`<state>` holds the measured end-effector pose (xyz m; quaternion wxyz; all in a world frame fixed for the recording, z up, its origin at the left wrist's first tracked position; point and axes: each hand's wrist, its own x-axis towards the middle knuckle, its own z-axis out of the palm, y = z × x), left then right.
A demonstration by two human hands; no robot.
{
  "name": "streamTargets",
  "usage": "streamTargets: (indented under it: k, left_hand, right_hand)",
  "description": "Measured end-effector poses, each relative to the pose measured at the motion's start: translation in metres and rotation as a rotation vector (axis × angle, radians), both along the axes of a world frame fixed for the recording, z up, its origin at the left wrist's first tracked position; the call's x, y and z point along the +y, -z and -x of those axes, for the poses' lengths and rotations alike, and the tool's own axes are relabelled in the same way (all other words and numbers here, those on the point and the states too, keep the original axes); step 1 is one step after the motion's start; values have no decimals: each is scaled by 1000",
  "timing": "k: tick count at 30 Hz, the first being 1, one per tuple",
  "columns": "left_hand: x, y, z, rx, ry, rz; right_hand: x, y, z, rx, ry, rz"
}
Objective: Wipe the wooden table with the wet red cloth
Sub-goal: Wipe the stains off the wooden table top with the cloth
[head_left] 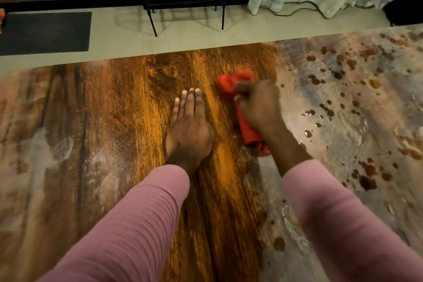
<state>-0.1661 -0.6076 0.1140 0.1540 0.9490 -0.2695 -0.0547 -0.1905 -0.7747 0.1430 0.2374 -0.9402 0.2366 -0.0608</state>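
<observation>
The right hand (257, 107) is closed in a fist around the red cloth (235, 84), which is bunched and pressed onto the wooden table (128, 103) just beyond the centre, near the far edge. The left hand (188, 128) lies flat, palm down, fingers together and extended, just beside the cloth and holding nothing. Right of the cloth the surface carries a pale film with scattered droplets (320, 107). Both pink sleeves (137, 220) are blurred.
</observation>
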Motion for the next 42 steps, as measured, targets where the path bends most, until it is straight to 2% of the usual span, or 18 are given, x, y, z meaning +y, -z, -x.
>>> streamTargets:
  k: [2,4,8,10,12,14,16,18,21,23,25,29,31,34,36,38,42]
  left_hand:
    - [0,-2,1,12,-2,2]
    - [0,-2,2,9,4,-3]
    - [1,0,2,-11,20,-14]
    - [0,1,1,-19,13,-8]
    - [0,1,1,-22,-2,-8]
    - [0,-1,2,-16,1,-3]
    - [0,-1,2,-14,11,1]
    - [1,1,2,-22,4,19]
    - [2,3,1,-47,6,47]
    - [2,4,2,-58,1,53]
    - [0,3,3,-71,-7,48]
    - [1,1,6,-102,-1,37]
    - [3,1,7,-111,13,46]
    - [7,1,12,-135,34,57]
    - [9,2,19,-156,51,62]
    - [12,2,27,-150,51,58]
    - [18,0,42,-144,60,31]
  right_hand:
    - [27,1,31,-36,-181,-4]
    - [24,3,53,-37,-195,31]
    - [-14,2,60,48,202,116]
    - [-4,1,59,32,273,142]
    - [27,0,64,9,198,94]
    - [62,0,84,-24,27,60]
    - [77,0,109,-56,-70,86]
    - [61,1,122,-10,30,136]
    - [22,4,121,63,326,171]
    - [23,1,121,32,370,141]
    - [49,-2,128,2,283,111]
    - [98,-2,164,-40,-80,64]
    - [85,-1,173,-12,-59,124]
    - [47,3,170,53,250,173]
    - [46,2,168,38,313,175]
    - [71,-3,174,8,236,126]
    - [114,-8,211,-13,-126,89]
